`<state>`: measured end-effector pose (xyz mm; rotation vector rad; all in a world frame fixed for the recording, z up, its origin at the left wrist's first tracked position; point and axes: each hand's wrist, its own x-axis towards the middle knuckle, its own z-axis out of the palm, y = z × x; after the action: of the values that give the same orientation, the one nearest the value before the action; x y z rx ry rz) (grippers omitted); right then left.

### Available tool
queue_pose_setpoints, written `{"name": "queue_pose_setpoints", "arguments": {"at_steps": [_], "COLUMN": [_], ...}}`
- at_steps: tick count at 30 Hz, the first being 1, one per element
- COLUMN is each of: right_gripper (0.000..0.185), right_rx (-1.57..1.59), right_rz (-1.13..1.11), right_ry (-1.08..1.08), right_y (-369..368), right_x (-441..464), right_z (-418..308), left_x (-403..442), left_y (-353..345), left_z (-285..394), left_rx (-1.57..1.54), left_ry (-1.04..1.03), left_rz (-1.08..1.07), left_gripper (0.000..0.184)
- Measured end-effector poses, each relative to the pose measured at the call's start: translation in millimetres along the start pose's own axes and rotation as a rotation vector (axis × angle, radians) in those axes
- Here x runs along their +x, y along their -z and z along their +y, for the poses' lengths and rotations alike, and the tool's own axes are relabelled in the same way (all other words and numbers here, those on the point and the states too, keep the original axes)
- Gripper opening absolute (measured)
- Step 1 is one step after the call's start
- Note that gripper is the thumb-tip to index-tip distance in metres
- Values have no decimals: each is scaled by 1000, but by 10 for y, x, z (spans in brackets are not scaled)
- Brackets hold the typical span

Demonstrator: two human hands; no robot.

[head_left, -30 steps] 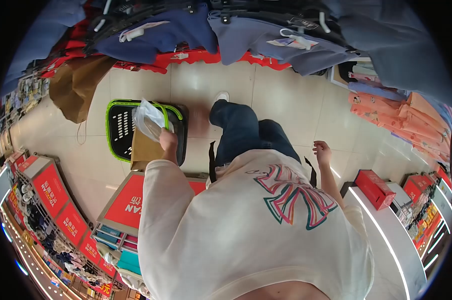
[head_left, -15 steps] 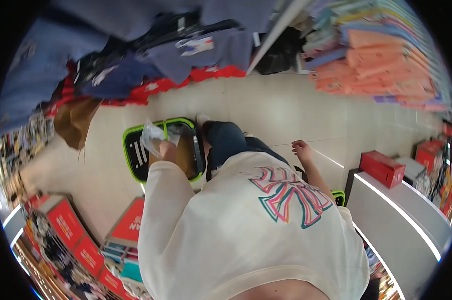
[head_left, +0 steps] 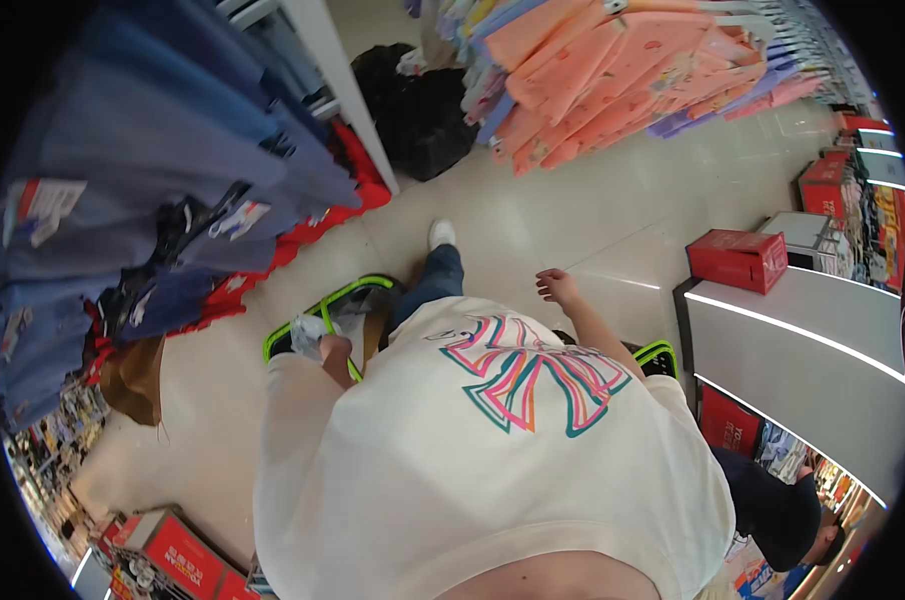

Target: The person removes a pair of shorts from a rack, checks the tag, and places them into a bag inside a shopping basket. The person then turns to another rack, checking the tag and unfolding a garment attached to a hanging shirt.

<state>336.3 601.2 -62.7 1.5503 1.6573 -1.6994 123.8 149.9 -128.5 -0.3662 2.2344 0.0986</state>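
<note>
My left hand (head_left: 336,350) is closed around the green handle of a black shopping basket (head_left: 272,345) with a bright green rim. A crumpled clear plastic bag (head_left: 310,330) is bunched against the fingers, and I cannot tell whether they grip it too. Something brown lies in the basket, partly hidden by my arm and sleeve. Out to the other side, my right hand (head_left: 556,287) hangs in the air over the floor, its fingers loosely bent, apart and holding nothing.
Dark blue garments (head_left: 122,210) hang on the left, above red ones. Peach clothes (head_left: 622,80) hang ahead. A black bag (head_left: 417,120) lies by the rack post. On the right, a red box (head_left: 737,260) tops a lit counter (head_left: 802,360). A person in black (head_left: 772,505) is behind.
My view has turned to the right, and one foot has stepped forward. The basket is swung nearer my body, more covered by my sleeve. My right hand still hangs free.
</note>
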Motion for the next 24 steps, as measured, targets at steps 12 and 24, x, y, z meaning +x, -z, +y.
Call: {"name": "queue_pose_setpoints", "arguments": {"at_steps": [12, 24], "right_gripper": [21, 20], "right_rx": [-246, -374], "right_rz": [-22, -64], "right_ry": [117, 260], "right_y": [397, 811], "right_x": [940, 1415], "right_z": [-1075, -1679], "left_x": [101, -297], "left_y": [973, 498], "left_z": [57, 914], "left_rx": [-8, -79], "left_ry": [15, -5], "left_rz": [14, 8], "left_gripper": [35, 36]}}
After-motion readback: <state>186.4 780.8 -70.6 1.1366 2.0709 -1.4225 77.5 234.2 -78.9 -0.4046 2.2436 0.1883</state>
